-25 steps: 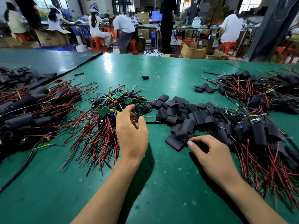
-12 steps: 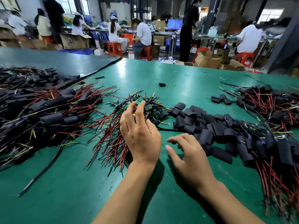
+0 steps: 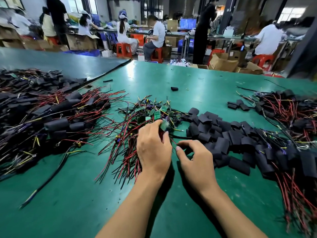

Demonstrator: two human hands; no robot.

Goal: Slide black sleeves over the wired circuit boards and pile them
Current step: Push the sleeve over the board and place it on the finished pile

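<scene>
My left hand (image 3: 152,150) pinches a small green circuit board (image 3: 165,124) between fingertips and thumb, at the near edge of a tangle of wired boards (image 3: 147,112) with red and black leads. My right hand (image 3: 197,162) hovers just beside it, fingers loosely curled, holding nothing I can see. Loose black sleeves (image 3: 214,129) lie heaped just beyond and right of that hand on the green table (image 3: 68,203). Sleeved boards (image 3: 56,124) are piled at far left.
</scene>
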